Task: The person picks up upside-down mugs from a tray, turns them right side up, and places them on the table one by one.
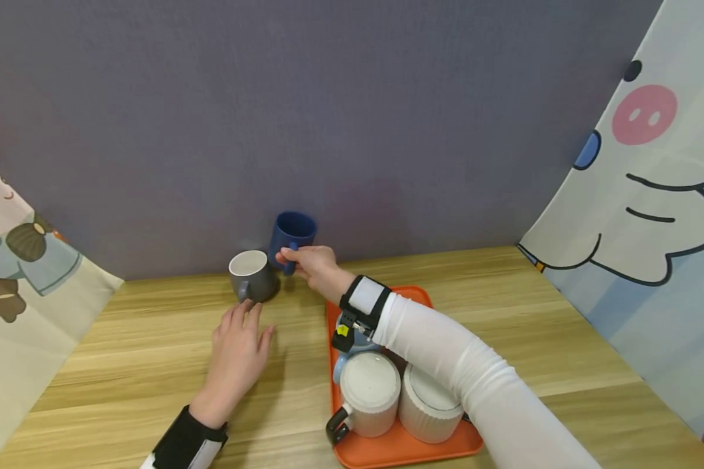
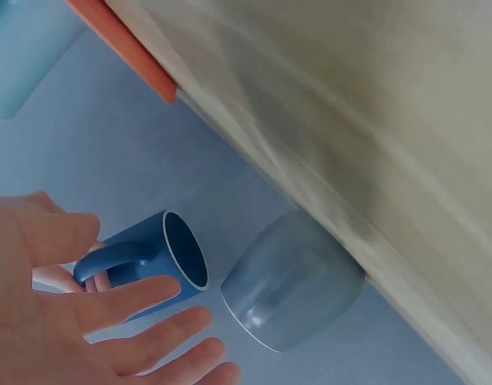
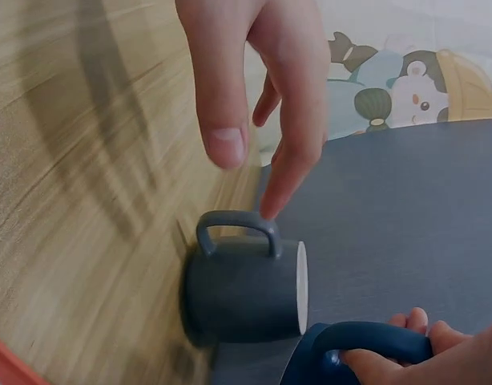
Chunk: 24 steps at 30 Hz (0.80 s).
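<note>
A dark blue mug [image 1: 294,228] is held upright by my right hand [image 1: 315,266], whose thumb and fingers pinch its handle. In the left wrist view the blue mug [image 2: 154,257] is off the tabletop. Left of it a dark grey mug [image 1: 255,280] with a white inside stands on the table. My left hand [image 1: 237,345] reaches toward the grey mug with fingers extended and nothing in them. In the right wrist view a left fingertip is at the grey mug's handle [image 3: 238,220]; whether they touch I cannot tell.
An orange tray [image 1: 407,456] lies under my right forearm. Two white ribbed mugs [image 1: 371,391] stand upside down on it, and a light blue mug [image 1: 340,368] is partly hidden by the wrist. A grey wall panel [image 1: 352,130] rises behind the wooden table [image 1: 123,365].
</note>
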### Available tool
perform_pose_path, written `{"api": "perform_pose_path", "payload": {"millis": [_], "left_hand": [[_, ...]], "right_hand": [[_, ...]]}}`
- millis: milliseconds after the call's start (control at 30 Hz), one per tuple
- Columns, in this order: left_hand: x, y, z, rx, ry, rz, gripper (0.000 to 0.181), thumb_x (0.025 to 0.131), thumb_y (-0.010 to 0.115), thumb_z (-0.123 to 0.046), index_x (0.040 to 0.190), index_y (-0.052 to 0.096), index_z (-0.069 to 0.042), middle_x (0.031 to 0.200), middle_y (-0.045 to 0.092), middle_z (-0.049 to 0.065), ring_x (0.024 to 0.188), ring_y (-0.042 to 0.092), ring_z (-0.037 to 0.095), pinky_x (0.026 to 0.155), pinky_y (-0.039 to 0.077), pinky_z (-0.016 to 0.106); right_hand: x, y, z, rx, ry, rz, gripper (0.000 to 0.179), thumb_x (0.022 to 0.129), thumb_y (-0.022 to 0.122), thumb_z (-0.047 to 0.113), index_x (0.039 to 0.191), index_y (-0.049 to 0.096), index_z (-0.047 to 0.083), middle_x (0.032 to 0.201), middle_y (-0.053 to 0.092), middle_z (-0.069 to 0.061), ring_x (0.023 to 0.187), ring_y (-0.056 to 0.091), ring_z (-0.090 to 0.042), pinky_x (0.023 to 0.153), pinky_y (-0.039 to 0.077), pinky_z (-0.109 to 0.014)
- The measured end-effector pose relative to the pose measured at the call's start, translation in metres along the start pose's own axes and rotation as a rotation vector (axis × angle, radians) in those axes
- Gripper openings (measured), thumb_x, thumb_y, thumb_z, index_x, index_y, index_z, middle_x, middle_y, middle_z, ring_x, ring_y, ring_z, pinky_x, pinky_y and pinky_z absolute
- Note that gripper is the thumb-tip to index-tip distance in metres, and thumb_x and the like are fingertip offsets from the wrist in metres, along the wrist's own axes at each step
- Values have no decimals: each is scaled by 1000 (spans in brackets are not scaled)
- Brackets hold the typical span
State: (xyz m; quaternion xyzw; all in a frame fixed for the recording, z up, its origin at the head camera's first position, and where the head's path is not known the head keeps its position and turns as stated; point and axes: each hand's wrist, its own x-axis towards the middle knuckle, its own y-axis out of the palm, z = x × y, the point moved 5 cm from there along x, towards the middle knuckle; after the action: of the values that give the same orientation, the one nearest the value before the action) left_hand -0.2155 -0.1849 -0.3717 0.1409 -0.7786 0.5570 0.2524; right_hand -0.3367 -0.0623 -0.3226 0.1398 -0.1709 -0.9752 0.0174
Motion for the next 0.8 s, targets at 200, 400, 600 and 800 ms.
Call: {"api": "perform_pose_path", "payload": {"millis": [200, 400, 600, 800], "left_hand": [[-6, -4, 9, 2, -14, -7, 45, 86, 67, -18, 121, 57, 7, 125, 52, 30, 116, 45, 46, 83, 39, 62], [-8, -11, 14, 4, -31, 6, 44, 87, 66, -19, 121, 56, 7, 126, 51, 31, 117, 43, 47, 83, 38, 62], [-9, -17, 18, 12, -43, 16, 43, 88, 65, -19, 121, 55, 8, 127, 49, 32, 118, 42, 48, 85, 37, 64], [-11, -22, 24, 18, -56, 35, 45, 90, 63, -19, 124, 53, 8, 129, 47, 32, 119, 40, 49, 86, 35, 65]], "right_hand": [[7, 4, -8, 22, 6, -16, 24, 81, 68, -5, 103, 65, -14, 105, 66, -27, 99, 67, -31, 86, 53, -36], [11, 5, -13, 28, 12, -45, 25, 81, 68, -8, 104, 64, -14, 105, 65, -27, 99, 67, -31, 86, 53, -36], [12, 5, -18, 3, 18, -54, 26, 81, 68, -6, 106, 65, -13, 106, 66, -25, 102, 66, -30, 88, 53, -36], [15, 5, -24, 8, 32, -58, 24, 82, 68, -6, 105, 65, -13, 107, 66, -24, 103, 66, -29, 88, 52, -33]]}}
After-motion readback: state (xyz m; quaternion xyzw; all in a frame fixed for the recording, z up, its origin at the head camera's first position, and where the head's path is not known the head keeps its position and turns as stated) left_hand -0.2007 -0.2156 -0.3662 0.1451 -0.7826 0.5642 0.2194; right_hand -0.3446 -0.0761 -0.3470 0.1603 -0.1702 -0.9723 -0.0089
